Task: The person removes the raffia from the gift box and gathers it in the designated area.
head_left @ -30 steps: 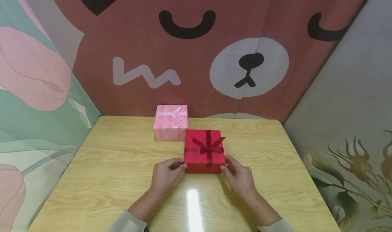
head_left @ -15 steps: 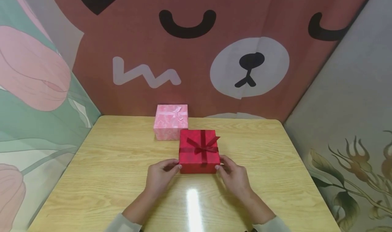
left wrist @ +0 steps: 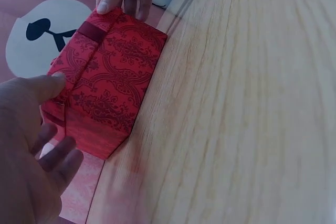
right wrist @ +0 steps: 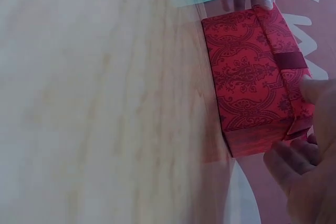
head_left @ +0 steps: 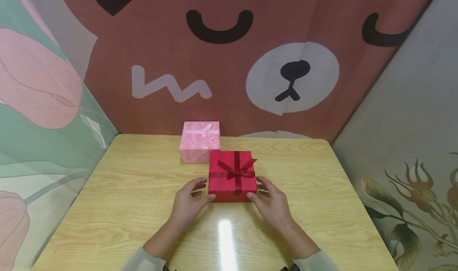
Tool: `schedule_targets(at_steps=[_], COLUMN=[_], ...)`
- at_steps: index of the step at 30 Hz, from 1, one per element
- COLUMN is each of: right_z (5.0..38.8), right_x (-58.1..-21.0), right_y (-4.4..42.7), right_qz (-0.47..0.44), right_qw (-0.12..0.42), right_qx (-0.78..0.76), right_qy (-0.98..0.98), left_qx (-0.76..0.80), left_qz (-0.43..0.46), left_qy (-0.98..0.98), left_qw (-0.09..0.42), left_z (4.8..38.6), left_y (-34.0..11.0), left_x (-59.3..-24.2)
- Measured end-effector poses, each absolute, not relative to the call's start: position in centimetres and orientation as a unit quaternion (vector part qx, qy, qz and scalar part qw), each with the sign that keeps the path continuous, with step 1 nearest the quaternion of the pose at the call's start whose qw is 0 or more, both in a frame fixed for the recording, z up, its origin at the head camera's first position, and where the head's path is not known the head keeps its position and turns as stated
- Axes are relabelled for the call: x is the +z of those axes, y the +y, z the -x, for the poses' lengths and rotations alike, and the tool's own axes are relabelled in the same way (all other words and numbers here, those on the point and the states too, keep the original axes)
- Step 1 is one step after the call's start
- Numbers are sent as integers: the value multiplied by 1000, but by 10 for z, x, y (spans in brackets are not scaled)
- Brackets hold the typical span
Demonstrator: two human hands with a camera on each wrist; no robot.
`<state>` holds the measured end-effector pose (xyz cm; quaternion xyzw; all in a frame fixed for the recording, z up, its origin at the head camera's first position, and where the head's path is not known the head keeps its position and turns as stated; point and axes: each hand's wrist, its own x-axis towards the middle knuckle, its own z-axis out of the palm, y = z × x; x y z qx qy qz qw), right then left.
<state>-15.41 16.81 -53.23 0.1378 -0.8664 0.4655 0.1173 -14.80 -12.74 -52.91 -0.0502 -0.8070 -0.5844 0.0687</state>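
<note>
Red box (head_left: 223, 183) between left hand (head_left: 184, 203) and right hand (head_left: 273, 205)

The red box sits on the counter (head_left: 136, 199), right between the hands, with a dark red bow (head_left: 237, 173) on top. Both hands are loose and partly open, and neither one is gripped tight. The left thumb touches the front of the box by its left corner, and the left fingers curve out with a gap beside the box. The right thumb touches the front by the right corner. The right fingers bend next to that side; I can't tell if they all stay off it.

A pink box (head_left: 195, 153) is past the left hand, just behind the red one. I can't tell if the boxes touch.

The counter's back edge is beyond both hands, close to the pink box, with a bear wall (head_left: 229, 72) behind it. Wide wood runs outward from each hand to the side edges, which are well apart from them. More wood lies between the wrists.
</note>
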Motion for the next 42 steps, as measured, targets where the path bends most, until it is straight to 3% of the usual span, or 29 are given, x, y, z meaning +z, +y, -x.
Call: schedule_targets(at_steps=[12, 42], right_z=[165, 166], right_x=[-530, -521], right_y=[164, 162], right_qz=[-121, -149], right_qw=[33, 61], right_qx=[433, 413], right_qy=[-893, -896], left_qx=[-526, -533], left_qz=[75, 81], left_qy=[-847, -841], left_qw=[25, 49], left_z=[160, 161], left_y=[-122, -121], left_x=[-531, -520])
